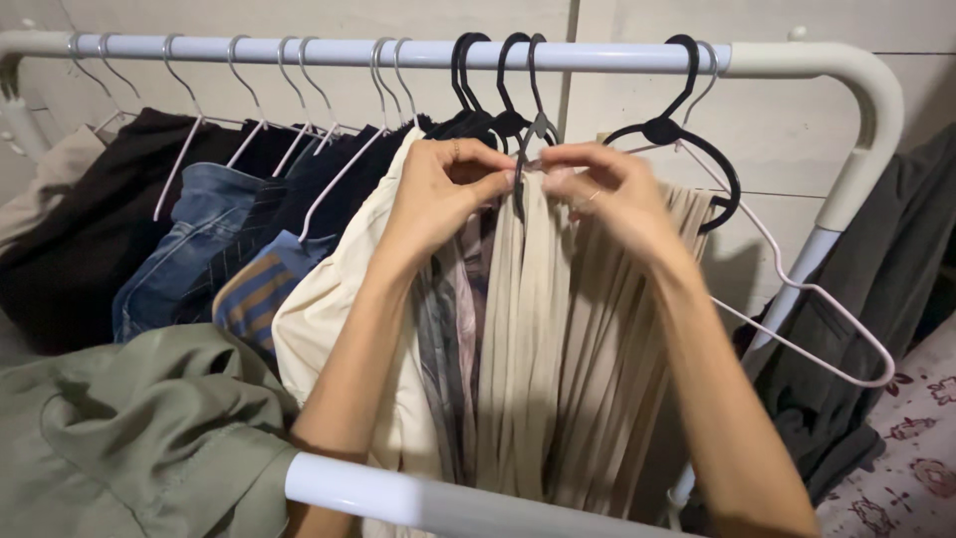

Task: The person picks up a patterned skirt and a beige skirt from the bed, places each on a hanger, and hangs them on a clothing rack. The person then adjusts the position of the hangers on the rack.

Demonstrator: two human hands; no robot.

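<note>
Pinching top edge of beige pleated garment (pixel 558 349) at black hanger (pixel 538 125): left hand (pixel 443 194) & right hand (pixel 597 194), fingers closed on fabric. Rail (pixel 398 50) packed w/ clothes to left; open room to right, near empty white hanger (pixel 797 289).

Hidden and cut-off items, clothes rail
Beige pleated garment (pixel 558 349): top hidden behind right hand (pixel 597 194), hem behind lower rail (pixel 438 503); green jacket (pixel 129 438) cut by bottom-left edge.
</note>
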